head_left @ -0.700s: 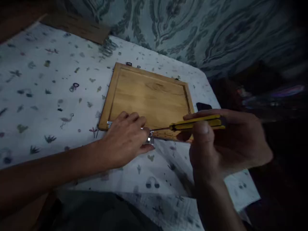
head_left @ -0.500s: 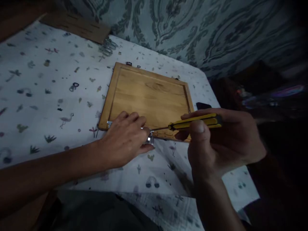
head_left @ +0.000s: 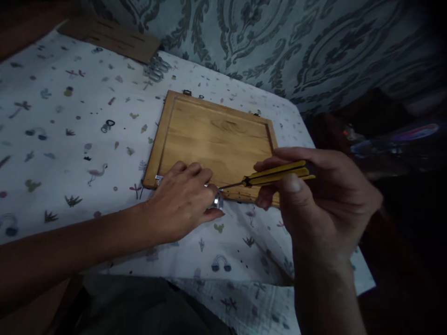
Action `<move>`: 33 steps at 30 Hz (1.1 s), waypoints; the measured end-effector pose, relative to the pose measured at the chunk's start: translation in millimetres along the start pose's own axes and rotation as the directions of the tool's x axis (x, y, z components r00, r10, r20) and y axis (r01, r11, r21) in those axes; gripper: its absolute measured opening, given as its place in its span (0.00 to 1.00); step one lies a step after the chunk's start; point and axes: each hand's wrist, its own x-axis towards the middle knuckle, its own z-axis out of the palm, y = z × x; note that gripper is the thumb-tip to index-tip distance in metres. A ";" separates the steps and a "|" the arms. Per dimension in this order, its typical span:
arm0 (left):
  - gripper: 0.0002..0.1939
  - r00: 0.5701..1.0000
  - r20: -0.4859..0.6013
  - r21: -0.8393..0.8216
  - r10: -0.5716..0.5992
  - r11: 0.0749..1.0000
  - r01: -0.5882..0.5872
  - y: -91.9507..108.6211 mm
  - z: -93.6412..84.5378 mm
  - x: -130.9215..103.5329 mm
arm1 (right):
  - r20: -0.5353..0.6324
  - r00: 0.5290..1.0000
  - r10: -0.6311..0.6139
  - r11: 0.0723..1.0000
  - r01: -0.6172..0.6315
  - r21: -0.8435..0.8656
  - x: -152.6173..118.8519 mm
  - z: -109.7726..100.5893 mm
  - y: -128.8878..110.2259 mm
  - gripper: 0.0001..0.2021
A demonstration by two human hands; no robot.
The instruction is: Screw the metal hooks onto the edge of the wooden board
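A wooden panel with a raised frame (head_left: pixel 216 135) lies on the table. At its near edge my left hand (head_left: pixel 181 200) is closed over a shiny metal fitting (head_left: pixel 217 201), pressing it against the wood; most of the fitting is hidden, but one end shows left of the fingers. My right hand (head_left: pixel 324 200) grips a screwdriver (head_left: pixel 279 175) by its yellow and black handle, between thumb and fingers. The slim shaft points left, its tip at the fitting beside my left index finger. Whether a screw sits under the tip I cannot make out.
A patterned white tablecloth (head_left: pixel 70 158) covers the table. Several metal fittings (head_left: pixel 156 68) lie at the back beside a piece of cardboard (head_left: pixel 115 39). Small dark clasps (head_left: pixel 187 92) stick out along the panel's far edge. A clear plastic bottle (head_left: pixel 394 139) is at the right.
My right hand has turned and its fingers have shifted on the screwdriver handle, which has rolled slightly. The tip stays at the same spot. My left hand and the panel have not moved.
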 end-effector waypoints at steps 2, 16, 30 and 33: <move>0.18 1.000 0.015 -0.001 -0.004 1.000 0.004 0.0 0.1 -0.1 | -0.061 0.998 -0.030 1.000 0.030 -0.007 0.5 1.8 -0.2 0.10; 0.18 1.000 0.008 -0.001 -0.012 1.000 0.012 0.1 -0.1 -1.1 | 0.033 0.999 -0.001 1.000 0.001 -0.002 0.1 -3.8 -4.3 0.12; 0.17 1.000 -0.003 -0.005 0.003 1.000 -0.003 -0.4 0.3 -1.4 | 0.037 0.999 -0.018 0.999 0.019 -0.031 0.9 -1.5 -6.5 0.13; 0.16 1.000 -0.009 -0.010 -0.002 1.000 0.002 -0.2 -0.1 -1.7 | 0.038 0.998 -0.051 0.999 0.052 -0.011 1.3 -2.1 -5.3 0.13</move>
